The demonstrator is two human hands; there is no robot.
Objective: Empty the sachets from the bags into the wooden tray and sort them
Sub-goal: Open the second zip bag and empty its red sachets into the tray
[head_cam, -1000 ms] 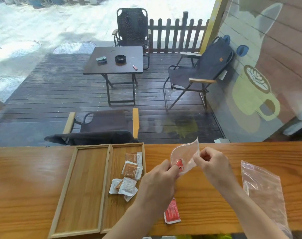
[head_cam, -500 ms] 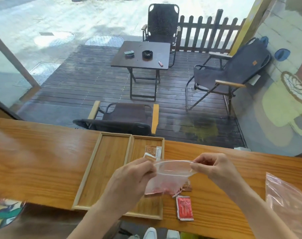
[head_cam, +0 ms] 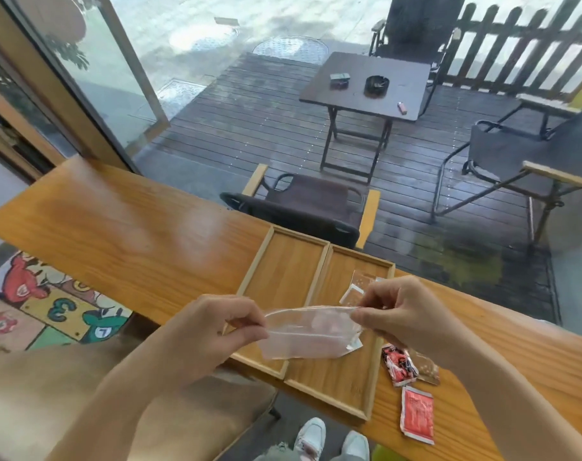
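A clear plastic bag hangs stretched between my two hands above the wooden tray. My left hand pinches the bag's left rim and my right hand pinches its right rim, pulling the mouth wide. The tray has two compartments. Brown and white sachets lie in the right compartment, partly hidden behind the bag and my right hand; the left compartment holds nothing. Red sachets and another red sachet lie on the counter right of the tray, with a brown sachet beside them.
The tray rests on a long wooden counter against a window. Beyond the glass is a deck with a dark table and folding chairs. A cushioned seat, my shoes and a patterned floor mat are below.
The view has swung left and down. The bag went from held upright at its top to stretched open sideways over the tray. More red sachets now lie on the counter.
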